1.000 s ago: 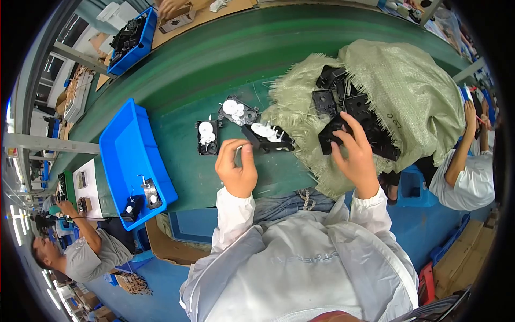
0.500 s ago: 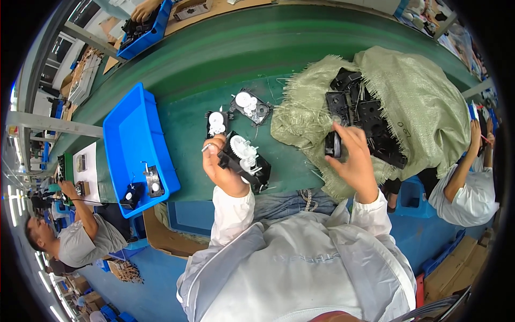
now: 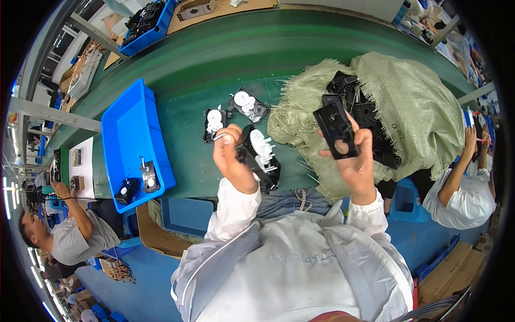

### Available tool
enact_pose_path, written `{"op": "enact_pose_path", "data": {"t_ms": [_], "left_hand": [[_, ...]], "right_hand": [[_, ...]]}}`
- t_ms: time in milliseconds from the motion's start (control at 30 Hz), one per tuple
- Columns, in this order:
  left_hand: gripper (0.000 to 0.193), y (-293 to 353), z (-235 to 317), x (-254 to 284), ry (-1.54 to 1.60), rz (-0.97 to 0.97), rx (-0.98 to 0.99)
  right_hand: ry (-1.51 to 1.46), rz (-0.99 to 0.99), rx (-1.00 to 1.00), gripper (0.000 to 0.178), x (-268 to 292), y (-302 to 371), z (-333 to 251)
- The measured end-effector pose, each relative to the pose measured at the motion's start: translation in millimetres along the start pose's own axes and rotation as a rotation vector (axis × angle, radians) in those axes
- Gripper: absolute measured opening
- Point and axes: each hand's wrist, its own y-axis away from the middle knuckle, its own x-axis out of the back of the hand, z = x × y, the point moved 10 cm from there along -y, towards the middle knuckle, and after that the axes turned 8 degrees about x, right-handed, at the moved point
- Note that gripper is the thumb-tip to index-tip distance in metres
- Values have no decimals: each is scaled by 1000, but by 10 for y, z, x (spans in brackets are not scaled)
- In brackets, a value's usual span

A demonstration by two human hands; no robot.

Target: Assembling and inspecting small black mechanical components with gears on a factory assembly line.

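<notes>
Far left of both grips, a blue rectangular plastic bin (image 3: pixel 129 129) with a few small black and grey parts at its near end. Left hand (image 3: pixel 232 161) closed around a black plastic housing fitted with white gears (image 3: pixel 258 156), lifted off the green belt (image 3: pixel 214 59). Just beyond that grip, two more black gear assemblies (image 3: pixel 230 114) flat on the belt. Right hand (image 3: pixel 351 161) pinched shut on a flat black plastic plate with a round hole (image 3: pixel 335 127), raised. Behind and right of that grip, a pale green woven sack (image 3: pixel 418 102) heaped with black parts.

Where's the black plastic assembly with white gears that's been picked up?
In the head view, the left hand holds the black plastic assembly with white gears left of centre, above the green table edge.
</notes>
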Motion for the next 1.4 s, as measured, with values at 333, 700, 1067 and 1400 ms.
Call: {"op": "enact_pose_path", "data": {"t_ms": [333, 700, 1067, 1400], "left_hand": [[18, 6, 43, -470, -262, 53, -9], [18, -15, -68, -560, -288, -7, 32], [18, 23, -160, -564, -389, 20, 52], [15, 100, -360, -608, -350, -160, 181]], "right_hand": [[-92, -23, -54, 61, -325, -14, 320], [58, -185, 66, 67, -523, -42, 288], [158, -184, 61, 60, -488, -8, 324], [340, -246, 198, 61, -462, 37, 350]]}}
